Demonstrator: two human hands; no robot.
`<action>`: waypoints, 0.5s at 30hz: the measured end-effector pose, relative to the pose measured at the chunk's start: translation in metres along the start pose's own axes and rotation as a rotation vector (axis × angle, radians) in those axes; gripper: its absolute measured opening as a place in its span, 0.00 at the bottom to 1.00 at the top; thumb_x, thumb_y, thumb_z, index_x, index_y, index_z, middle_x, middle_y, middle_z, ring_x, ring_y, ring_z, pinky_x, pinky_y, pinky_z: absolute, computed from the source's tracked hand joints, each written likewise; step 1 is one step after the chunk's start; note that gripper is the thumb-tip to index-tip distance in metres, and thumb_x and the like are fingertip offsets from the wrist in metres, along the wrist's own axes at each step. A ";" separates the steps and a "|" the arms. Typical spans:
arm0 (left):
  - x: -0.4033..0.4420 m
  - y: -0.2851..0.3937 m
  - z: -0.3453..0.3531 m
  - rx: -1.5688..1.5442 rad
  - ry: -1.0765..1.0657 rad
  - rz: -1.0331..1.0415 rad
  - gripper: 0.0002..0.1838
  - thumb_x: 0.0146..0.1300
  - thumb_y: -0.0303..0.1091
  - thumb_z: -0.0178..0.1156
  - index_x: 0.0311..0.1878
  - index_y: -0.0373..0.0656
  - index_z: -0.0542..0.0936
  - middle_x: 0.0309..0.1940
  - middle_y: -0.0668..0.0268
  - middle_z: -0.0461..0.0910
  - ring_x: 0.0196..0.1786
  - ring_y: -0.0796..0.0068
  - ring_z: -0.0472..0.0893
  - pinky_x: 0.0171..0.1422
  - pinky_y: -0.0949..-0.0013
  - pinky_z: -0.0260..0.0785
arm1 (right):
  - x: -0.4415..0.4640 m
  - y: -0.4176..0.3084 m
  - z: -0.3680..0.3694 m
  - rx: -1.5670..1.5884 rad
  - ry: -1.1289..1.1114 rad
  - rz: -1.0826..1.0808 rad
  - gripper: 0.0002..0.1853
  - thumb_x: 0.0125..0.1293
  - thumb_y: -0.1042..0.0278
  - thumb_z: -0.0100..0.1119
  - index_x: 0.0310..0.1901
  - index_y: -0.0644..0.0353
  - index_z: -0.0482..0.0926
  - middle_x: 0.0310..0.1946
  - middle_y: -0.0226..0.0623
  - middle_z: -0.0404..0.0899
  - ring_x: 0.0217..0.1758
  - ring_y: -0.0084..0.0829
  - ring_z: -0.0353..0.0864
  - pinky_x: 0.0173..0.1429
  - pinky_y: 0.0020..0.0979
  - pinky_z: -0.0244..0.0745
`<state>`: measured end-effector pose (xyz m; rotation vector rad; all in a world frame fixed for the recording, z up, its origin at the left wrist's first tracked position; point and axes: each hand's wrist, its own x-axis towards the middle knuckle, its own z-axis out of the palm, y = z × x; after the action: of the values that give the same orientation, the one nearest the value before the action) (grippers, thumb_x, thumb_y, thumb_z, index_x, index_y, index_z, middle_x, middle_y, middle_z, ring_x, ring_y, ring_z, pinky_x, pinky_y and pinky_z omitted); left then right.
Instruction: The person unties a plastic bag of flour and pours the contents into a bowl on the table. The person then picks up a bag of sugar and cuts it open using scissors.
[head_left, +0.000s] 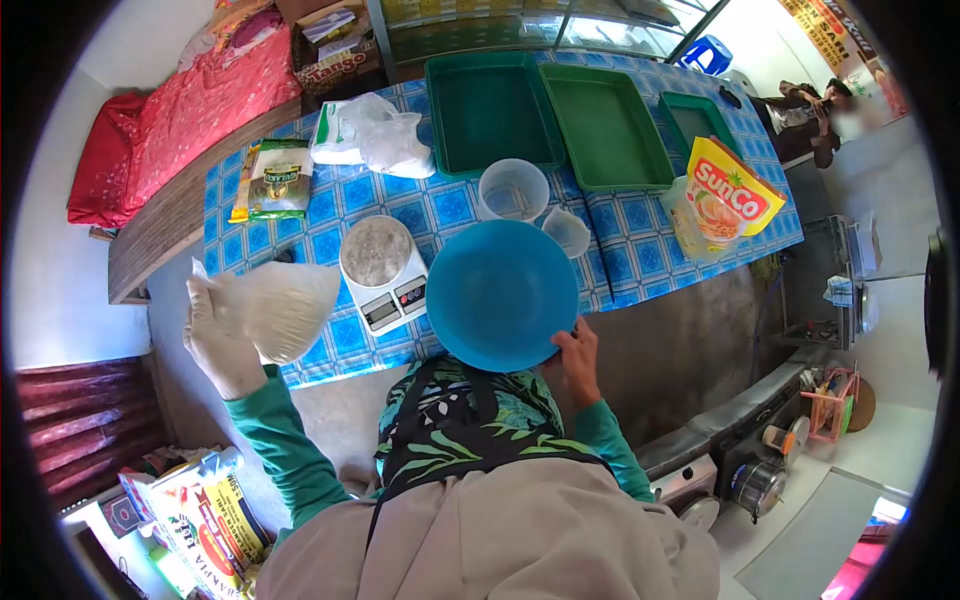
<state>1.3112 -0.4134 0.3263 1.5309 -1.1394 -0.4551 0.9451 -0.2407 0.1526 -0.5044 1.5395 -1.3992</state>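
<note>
My left hand point(213, 338), in a white glove, grips a clear plastic bag of pale powder point(285, 308) at the left edge of the table. Bare, my right hand point(577, 358) pinches the near right rim of a blue plastic bowl point(503, 296), which looks empty inside. Left of the bowl stands a white kitchen scale point(384, 305) with a round metal platform point(376, 251). Behind the bowl are a clear plastic tub point(513, 189) and a small clear measuring jug point(567, 232).
Green trays point(607, 126) lie along the back of the blue checked tablecloth point(645, 285). A yellow SunCo pouch point(733, 190) stands at the right. Gulaku packets point(279, 180) and white plastic bags point(372, 135) lie at the left. A person point(805, 120) sits beyond the far right corner.
</note>
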 end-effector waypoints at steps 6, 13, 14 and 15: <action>-0.017 0.015 0.004 -0.294 -0.069 -0.226 0.22 0.70 0.45 0.50 0.38 0.34 0.82 0.30 0.66 0.80 0.32 0.80 0.75 0.38 0.75 0.69 | 0.037 0.034 0.037 0.056 -0.026 0.084 0.19 0.55 0.77 0.47 0.50 0.70 0.70 0.26 0.41 0.77 0.16 0.33 0.78 0.18 0.28 0.76; -0.044 0.047 0.019 -0.400 -0.294 -0.340 0.20 0.69 0.46 0.53 0.34 0.37 0.80 0.26 0.70 0.77 0.29 0.82 0.74 0.32 0.78 0.66 | 0.060 0.013 0.059 -0.060 -0.123 0.127 0.22 0.61 0.60 0.59 0.51 0.67 0.70 0.33 0.43 0.77 0.25 0.33 0.80 0.29 0.30 0.78; -0.050 0.049 0.024 -0.446 -0.302 -0.370 0.18 0.69 0.44 0.53 0.32 0.38 0.80 0.26 0.70 0.77 0.29 0.83 0.74 0.33 0.78 0.66 | 0.058 -0.002 0.056 -0.318 -0.098 0.139 0.27 0.60 0.55 0.62 0.55 0.66 0.70 0.39 0.45 0.77 0.32 0.36 0.81 0.36 0.33 0.79; -0.057 0.055 0.031 -0.447 -0.299 -0.368 0.18 0.69 0.44 0.53 0.32 0.38 0.80 0.26 0.70 0.77 0.29 0.83 0.74 0.33 0.78 0.66 | 0.052 -0.013 0.053 -0.319 -0.101 0.136 0.27 0.60 0.55 0.62 0.55 0.66 0.70 0.39 0.45 0.77 0.32 0.36 0.81 0.36 0.33 0.79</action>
<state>1.2374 -0.3775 0.3505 1.2974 -0.8929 -1.1395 0.9622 -0.3143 0.1515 -0.6395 1.6891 -1.0139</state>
